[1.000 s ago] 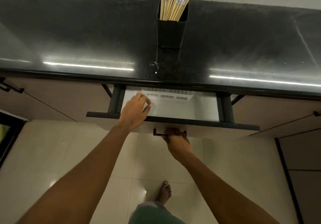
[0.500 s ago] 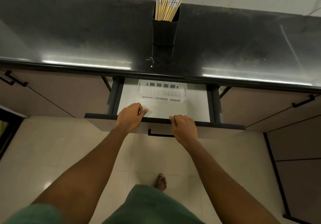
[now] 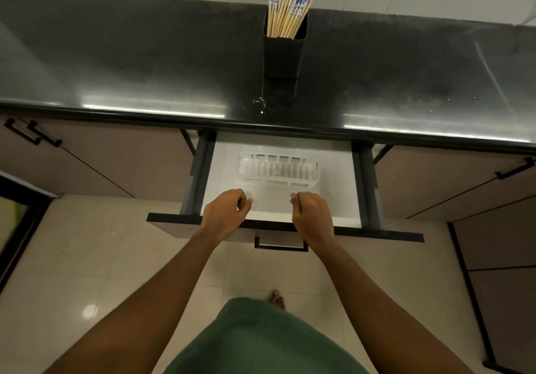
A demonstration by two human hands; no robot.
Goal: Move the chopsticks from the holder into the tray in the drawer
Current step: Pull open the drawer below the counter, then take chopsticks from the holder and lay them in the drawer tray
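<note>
Several wooden chopsticks (image 3: 287,5) with blue-and-white tops stand in a black square holder (image 3: 282,54) at the back of the dark countertop. Below the counter edge the drawer (image 3: 226,170) is pulled out. A clear slotted plastic tray (image 3: 278,169) lies in its far half, with nothing in it. My left hand (image 3: 224,217) and my right hand (image 3: 311,218) hover over the drawer's near part, just past its black front rail. Both have their fingers curled loosely and hold nothing.
The black countertop (image 3: 130,63) runs the full width, with small white specks near its front edge. Closed cabinet fronts with black handles (image 3: 32,134) flank the drawer. The drawer's own black handle (image 3: 280,246) hangs below my wrists. Pale floor tiles and my bare foot (image 3: 277,299) lie beneath.
The drawer has come further out, showing the whole tray. My right hand left the handle, went to the front rail, and both hands now sit lifted over the drawer interior.
</note>
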